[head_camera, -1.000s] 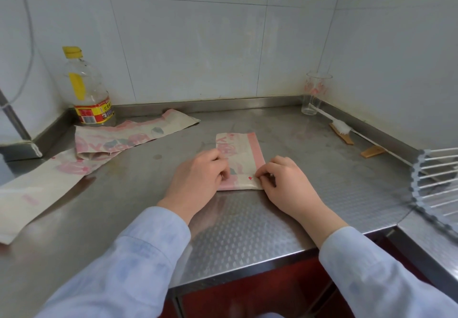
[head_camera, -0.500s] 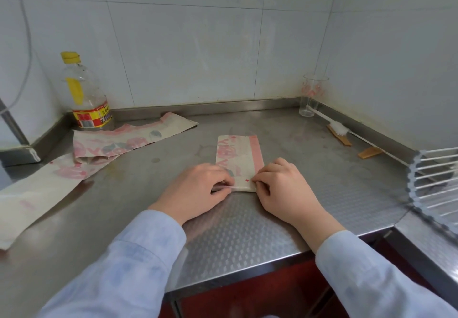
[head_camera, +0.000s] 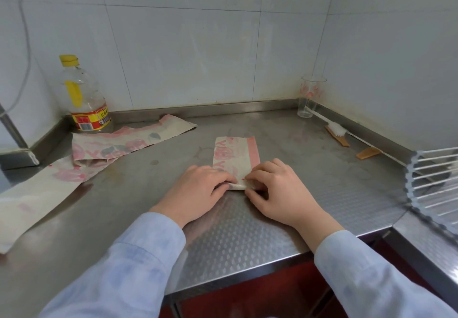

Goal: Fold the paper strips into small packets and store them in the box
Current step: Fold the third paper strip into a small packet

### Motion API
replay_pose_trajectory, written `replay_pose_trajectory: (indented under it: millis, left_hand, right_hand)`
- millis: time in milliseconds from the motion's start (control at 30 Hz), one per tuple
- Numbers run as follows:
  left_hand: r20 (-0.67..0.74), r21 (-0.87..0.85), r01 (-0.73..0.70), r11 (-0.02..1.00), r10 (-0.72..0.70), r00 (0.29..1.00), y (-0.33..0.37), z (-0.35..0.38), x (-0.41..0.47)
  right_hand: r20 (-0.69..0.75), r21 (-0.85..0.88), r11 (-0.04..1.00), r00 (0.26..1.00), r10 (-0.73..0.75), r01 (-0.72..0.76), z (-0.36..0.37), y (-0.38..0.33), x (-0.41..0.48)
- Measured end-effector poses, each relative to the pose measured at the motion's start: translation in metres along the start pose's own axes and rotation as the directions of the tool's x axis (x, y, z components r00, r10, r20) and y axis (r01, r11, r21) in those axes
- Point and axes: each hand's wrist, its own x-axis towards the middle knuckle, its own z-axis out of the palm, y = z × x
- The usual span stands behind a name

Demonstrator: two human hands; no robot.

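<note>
A cream paper strip with pink print (head_camera: 235, 155) lies folded on the steel counter (head_camera: 173, 169) in front of me. Its near end is rolled into a thick fold. My left hand (head_camera: 198, 191) pinches that fold from the left. My right hand (head_camera: 277, 191) pinches it from the right, fingers curled over the edge. Two more printed strips lie at the left: a folded one (head_camera: 119, 144) near the bottle and a long flat one (head_camera: 37, 193) reaching the left edge. No box is in view.
A plastic bottle with a yellow cap (head_camera: 84, 99) stands in the back left corner. A clear glass (head_camera: 311, 97) stands at the back right, with a white brush (head_camera: 337, 130) and wooden pieces (head_camera: 368, 153) along the right wall. A white rack (head_camera: 436, 181) sits at far right.
Both hands drew the strip's near end toward me and rolled it into a thicker fold. The visible flat part of the strip has grown shorter.
</note>
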Motion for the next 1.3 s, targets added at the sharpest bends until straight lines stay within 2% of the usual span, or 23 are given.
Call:
replay_pose_trajectory:
  millis: [100,300,467,567,667,767,833,900,1133,1300]
  left_hand:
    - [-0.033,0.000,0.027,1.000,-0.027,0.999,-0.001,-0.001,-0.001]
    - [-0.090,-0.047,0.066,0.997,-0.070,0.993,0.001,0.000,-0.001]
    - [-0.048,-0.147,0.167,0.975,-0.175,0.983,0.003,0.006,0.001]
    - [-0.028,-0.108,0.219,0.970,-0.223,0.974,0.004,0.011,0.003]
    - [-0.106,-0.030,0.252,0.967,-0.254,0.961,0.001,0.012,0.005]
    - [-0.173,0.011,0.161,0.987,-0.157,0.972,0.002,0.007,0.008]
    - [-0.123,0.035,0.016,0.999,-0.012,0.992,0.004,0.004,0.009]
    - [-0.046,0.042,-0.059,0.997,0.061,0.997,0.006,0.000,0.009]
    - [-0.015,0.063,-0.037,0.997,0.038,0.999,0.005,-0.002,0.001]
    - [-0.056,0.037,0.022,0.999,-0.020,0.998,0.004,-0.001,0.002]
  right_hand:
    - [0.021,0.021,1.000,1.000,0.019,-0.019,0.000,0.001,0.001]
    - [-0.046,0.063,0.997,0.998,0.043,-0.040,0.004,0.002,0.001]
    - [-0.038,0.113,0.990,0.995,0.089,-0.084,0.005,0.003,0.003]
    - [-0.004,0.126,0.986,0.994,0.108,-0.106,0.007,0.004,0.003]
    - [-0.022,0.080,0.986,0.989,0.148,-0.146,0.009,0.006,0.004]
    - [-0.067,0.074,0.983,0.983,0.171,-0.166,0.010,0.007,0.004]
    - [-0.069,0.081,0.986,0.986,0.152,-0.147,0.010,0.007,0.003]
    - [-0.058,0.082,0.989,0.990,0.132,-0.127,0.008,0.006,0.004]
    - [-0.063,0.061,0.995,0.995,0.080,-0.076,0.003,0.002,0.002]
    - [-0.052,0.088,0.996,0.998,0.038,-0.034,0.002,0.001,0.000]
